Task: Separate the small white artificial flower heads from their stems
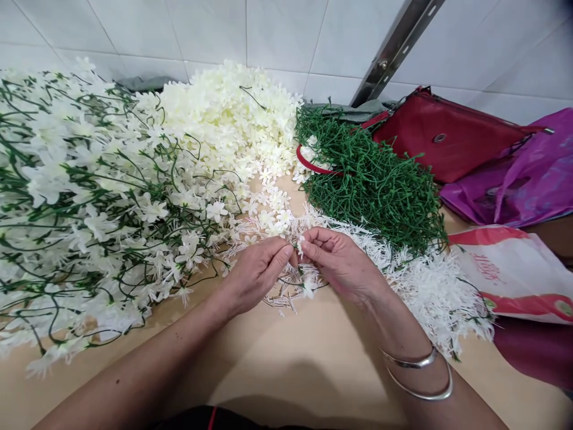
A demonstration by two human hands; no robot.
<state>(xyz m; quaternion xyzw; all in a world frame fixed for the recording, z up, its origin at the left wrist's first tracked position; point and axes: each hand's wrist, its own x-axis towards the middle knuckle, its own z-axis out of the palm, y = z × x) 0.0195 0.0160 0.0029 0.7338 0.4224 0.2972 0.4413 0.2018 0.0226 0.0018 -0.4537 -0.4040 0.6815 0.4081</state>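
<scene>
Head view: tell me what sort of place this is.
Probably an indoor craft workspace, perhaps in a small workshop or home: heaped white artificial blossoms and a pile of green artificial stems lie on a tan tabletop by a tiled wall.

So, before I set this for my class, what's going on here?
A person's right hand pinches a small white flower above a tan table; the left hand is close beside it, its grip hard to make out. To the left lie stemmed white flowers. Beyond the hands are loose cream blossoms; to the right, green stems and white spiky pieces.
</scene>
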